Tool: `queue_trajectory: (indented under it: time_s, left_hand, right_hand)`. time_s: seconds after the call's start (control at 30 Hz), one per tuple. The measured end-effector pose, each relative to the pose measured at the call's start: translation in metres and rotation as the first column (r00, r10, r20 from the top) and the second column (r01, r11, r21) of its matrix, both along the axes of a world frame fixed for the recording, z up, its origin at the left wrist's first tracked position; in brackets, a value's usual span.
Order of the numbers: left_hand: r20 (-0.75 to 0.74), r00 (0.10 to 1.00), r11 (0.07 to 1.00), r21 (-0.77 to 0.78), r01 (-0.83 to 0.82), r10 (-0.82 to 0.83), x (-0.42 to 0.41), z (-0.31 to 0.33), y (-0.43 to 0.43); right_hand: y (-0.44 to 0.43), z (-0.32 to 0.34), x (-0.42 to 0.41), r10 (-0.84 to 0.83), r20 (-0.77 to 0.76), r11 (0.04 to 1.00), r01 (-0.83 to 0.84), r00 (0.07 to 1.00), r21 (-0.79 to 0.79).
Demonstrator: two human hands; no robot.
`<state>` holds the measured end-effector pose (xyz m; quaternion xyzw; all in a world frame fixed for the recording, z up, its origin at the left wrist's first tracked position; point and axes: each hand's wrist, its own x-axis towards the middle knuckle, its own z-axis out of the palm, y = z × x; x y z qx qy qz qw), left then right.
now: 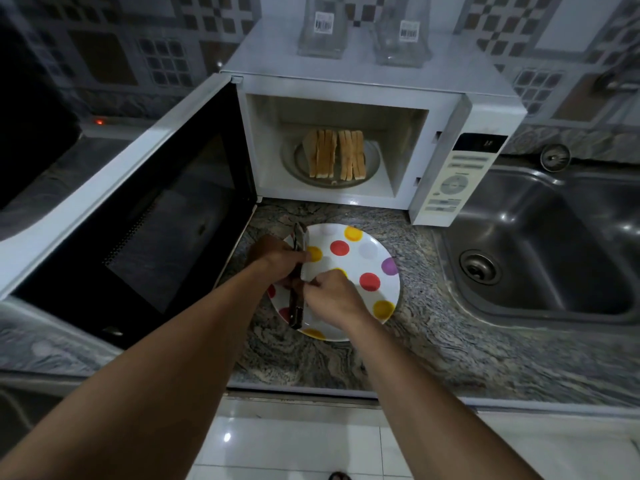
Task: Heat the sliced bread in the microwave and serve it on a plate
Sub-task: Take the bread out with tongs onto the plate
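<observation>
Several slices of bread (336, 153) stand on edge on the glass turntable (372, 164) inside the white microwave (363, 84), whose door (138, 216) is swung wide open to the left. In front of it, on the granite counter, lies a white plate (367, 251) with coloured dots. Metal tongs (297, 306) are held over the plate's left side. My left hand (277, 258) grips the tongs near their upper part. My right hand (332, 299) is closed on them from the right, lower down. Both hands are over the plate.
A steel sink (554, 244) with a drain lies to the right of the plate. Two glass containers (323, 26) with barcode labels stand on top of the microwave. The open door blocks the counter to the left. White floor tiles show below the counter edge (311, 389).
</observation>
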<state>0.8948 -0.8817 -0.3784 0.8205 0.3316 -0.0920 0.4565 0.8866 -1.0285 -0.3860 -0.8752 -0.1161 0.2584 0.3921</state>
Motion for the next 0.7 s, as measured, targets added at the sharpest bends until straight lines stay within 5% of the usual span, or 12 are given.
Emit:
queue_trajectory:
  time_s: [0.27, 0.7]
  left_hand:
    - [0.082, 0.992, 0.916, -0.396, -0.054, 0.094, -0.012, 0.029, -0.009]
    - [0.431, 0.902, 0.922, -0.356, 0.154, 0.016, -0.034, 0.124, -0.024]
  right_hand:
    - [-0.004, 0.007, -0.007, 0.019, -0.174, 0.984, 0.013, 0.985, 0.18]
    - [-0.034, 0.069, -0.014, -0.056, 0.009, 0.947, 0.051, 0.998, 0.317]
